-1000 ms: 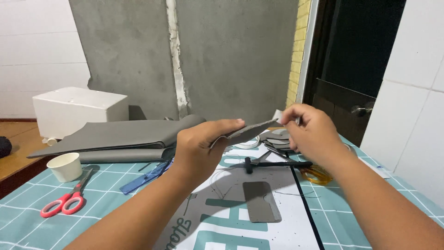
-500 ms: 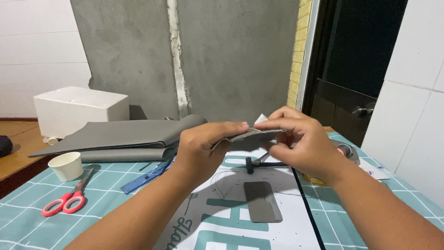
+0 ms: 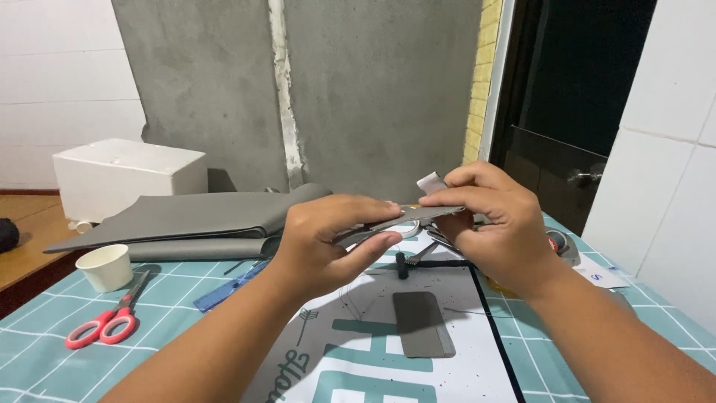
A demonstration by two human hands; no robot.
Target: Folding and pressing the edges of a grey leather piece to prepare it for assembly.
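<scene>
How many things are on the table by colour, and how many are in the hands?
Grey: 3 – strip held by left hand and right hand, folded sheet, small piece
Red: 1 – scissors
Blue: 1 – ruler
White: 2 – paper cup, box
Total: 7

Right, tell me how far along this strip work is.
Done: one cut grey rectangle lies on the white mat. In hand: left hand and right hand pinch a thin grey strip between them. Left: grey sheets remain uncut; red scissors lie idle.
</scene>
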